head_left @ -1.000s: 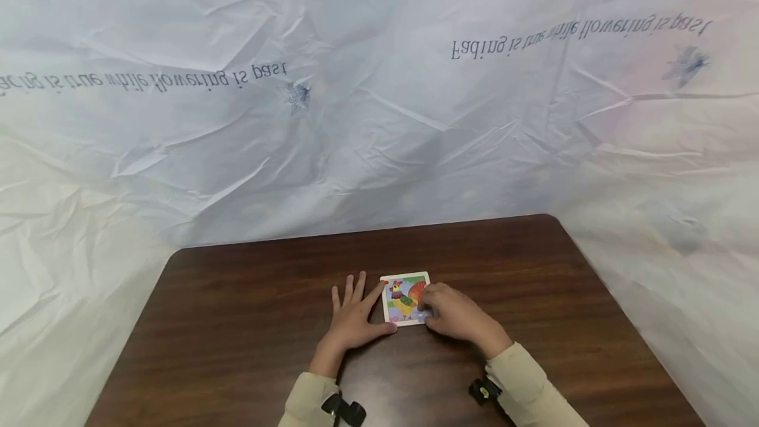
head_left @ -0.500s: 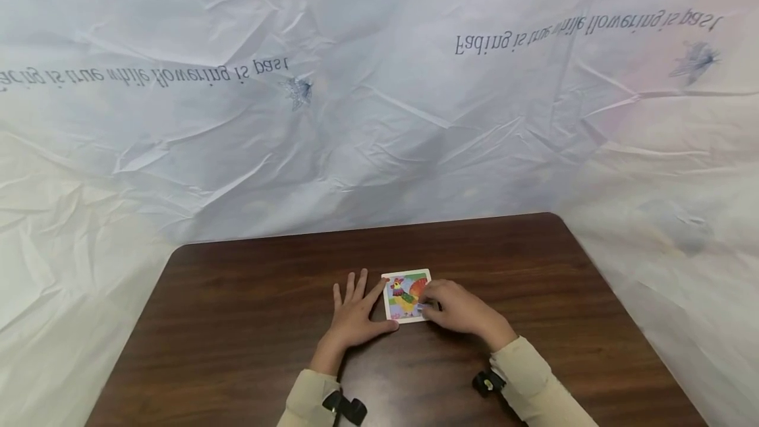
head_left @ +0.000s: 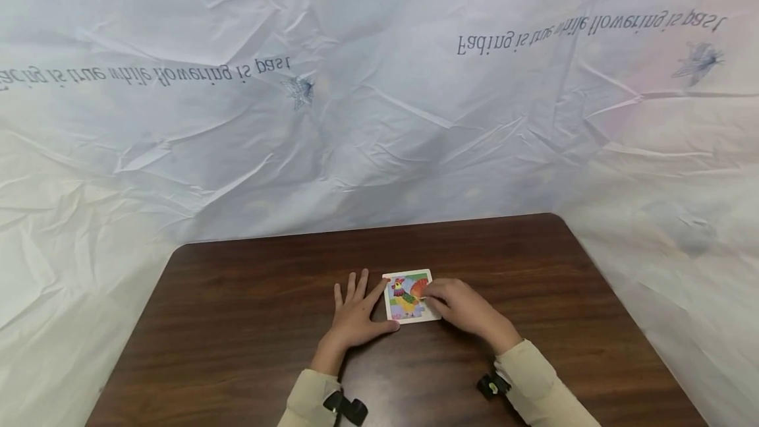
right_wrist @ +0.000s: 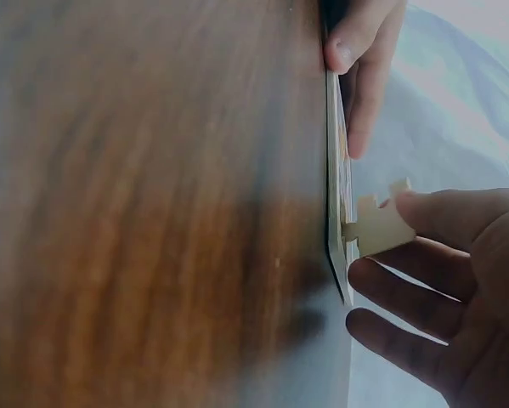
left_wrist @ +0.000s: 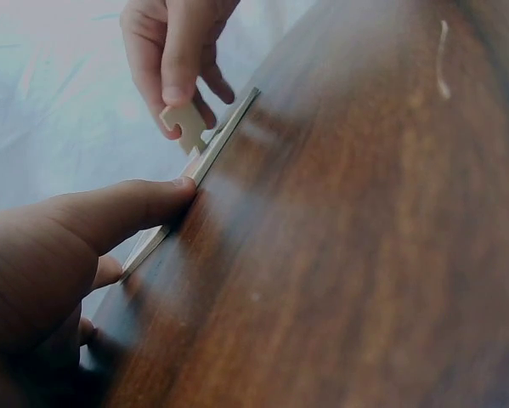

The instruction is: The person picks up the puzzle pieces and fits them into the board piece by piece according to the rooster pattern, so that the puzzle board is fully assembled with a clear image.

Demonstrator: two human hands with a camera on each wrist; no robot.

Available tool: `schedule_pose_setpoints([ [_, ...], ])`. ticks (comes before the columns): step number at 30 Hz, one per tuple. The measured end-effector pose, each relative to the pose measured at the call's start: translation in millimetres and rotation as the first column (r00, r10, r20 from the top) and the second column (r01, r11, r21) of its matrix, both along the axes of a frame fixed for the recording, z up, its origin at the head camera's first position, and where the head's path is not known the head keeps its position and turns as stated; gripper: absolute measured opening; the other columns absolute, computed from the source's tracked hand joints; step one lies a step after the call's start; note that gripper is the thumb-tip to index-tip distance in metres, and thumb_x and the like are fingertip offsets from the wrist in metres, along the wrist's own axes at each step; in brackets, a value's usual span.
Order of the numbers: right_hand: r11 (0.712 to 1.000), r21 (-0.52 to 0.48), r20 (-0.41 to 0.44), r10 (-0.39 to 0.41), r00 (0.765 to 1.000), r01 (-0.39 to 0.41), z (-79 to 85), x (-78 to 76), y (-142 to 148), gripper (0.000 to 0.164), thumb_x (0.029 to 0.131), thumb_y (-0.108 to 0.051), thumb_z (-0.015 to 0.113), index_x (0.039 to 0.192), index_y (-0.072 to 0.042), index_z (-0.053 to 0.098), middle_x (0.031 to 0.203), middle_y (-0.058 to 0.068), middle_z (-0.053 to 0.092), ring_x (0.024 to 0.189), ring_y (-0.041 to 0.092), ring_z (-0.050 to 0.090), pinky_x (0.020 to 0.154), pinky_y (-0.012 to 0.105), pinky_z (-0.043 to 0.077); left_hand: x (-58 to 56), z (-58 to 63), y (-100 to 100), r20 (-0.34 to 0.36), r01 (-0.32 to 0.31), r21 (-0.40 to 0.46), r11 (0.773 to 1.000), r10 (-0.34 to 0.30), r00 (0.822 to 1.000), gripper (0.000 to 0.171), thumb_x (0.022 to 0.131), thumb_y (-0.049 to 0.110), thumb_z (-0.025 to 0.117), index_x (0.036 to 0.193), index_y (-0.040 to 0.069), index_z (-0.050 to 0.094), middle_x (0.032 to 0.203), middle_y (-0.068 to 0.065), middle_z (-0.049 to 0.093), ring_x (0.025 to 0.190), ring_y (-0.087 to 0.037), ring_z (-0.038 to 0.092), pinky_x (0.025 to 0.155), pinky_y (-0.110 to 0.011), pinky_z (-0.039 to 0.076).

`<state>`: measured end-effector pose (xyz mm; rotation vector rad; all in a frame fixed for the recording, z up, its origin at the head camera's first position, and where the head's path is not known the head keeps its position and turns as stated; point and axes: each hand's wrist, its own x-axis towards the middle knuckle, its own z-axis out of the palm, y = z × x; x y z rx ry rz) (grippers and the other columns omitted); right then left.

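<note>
A small jigsaw puzzle [head_left: 406, 296] of a colourful rooster in a white frame lies on the table. My left hand [head_left: 354, 323] lies at its left side, fingers straight and spread, with the index finger at the upper left corner and the thumb [left_wrist: 165, 202] on the near edge. Between thumb and fingers, my right hand [head_left: 465, 308] pinches a pale puzzle piece [right_wrist: 381, 228] with knobs and a notch. The piece is tilted up on edge over the right part of the puzzle, its lower end close to the surface. A pale bare patch shows at the puzzle's lower right.
The brown wooden table [head_left: 249, 308] has rounded far corners. A wrinkled whitish sheet [head_left: 367, 117] with printed text hangs behind it and at both sides. A black wrist strap [head_left: 346, 407] sits on the left sleeve, another on the right.
My right hand has drawn slightly right and raised the piece from the puzzle's lower right, baring a pale patch there. The left hand stays in place on the frame.
</note>
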<state>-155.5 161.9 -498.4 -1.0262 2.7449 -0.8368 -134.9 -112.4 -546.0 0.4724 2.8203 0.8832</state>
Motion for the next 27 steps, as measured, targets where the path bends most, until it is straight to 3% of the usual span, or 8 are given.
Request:
schedule_pose_setpoints([
  [7,0.999,0.033,0.034,0.018,0.999,-0.020,-2.6,4.9,4.3,0.022,0.103,-0.010,0.069,0.123,-0.005,0.078,0.126,0.010,0.073,0.118,0.028,0.069,0.098,0.049,0.057,-0.9,1.3,-0.2,0.000,-0.001,0.009,1.000,0.001,1.000,0.099,0.088,0.065,0.076,0.167,0.022,0.037,0.175,-0.020,0.010,0.160,-0.047,-0.003,0.121,-0.072,-0.010],
  [18,0.996,0.091,-0.028,0.005,1.000,-0.003,-4.9,8.3,0.1,0.018,0.100,-0.011,0.074,0.117,-0.006,0.079,0.121,0.005,0.072,0.117,0.028,0.066,0.098,0.049,0.056,-1.3,0.2,0.0,-0.003,0.002,0.004,1.000,-0.002,1.000,0.099,0.087,0.065,0.076,0.167,0.021,0.037,0.175,-0.021,0.010,0.160,-0.048,-0.002,0.121,-0.073,-0.009],
  [27,0.993,0.116,-0.009,-0.001,1.000,0.002,-5.1,6.1,-2.2,0.017,0.098,-0.009,0.076,0.114,-0.006,0.079,0.120,0.006,0.071,0.116,0.028,0.065,0.098,0.050,0.055,-0.6,0.0,-0.6,0.002,0.000,0.010,1.000,0.000,1.000,0.099,0.087,0.065,0.076,0.167,0.021,0.037,0.175,-0.021,0.010,0.160,-0.047,-0.003,0.121,-0.073,-0.009],
])
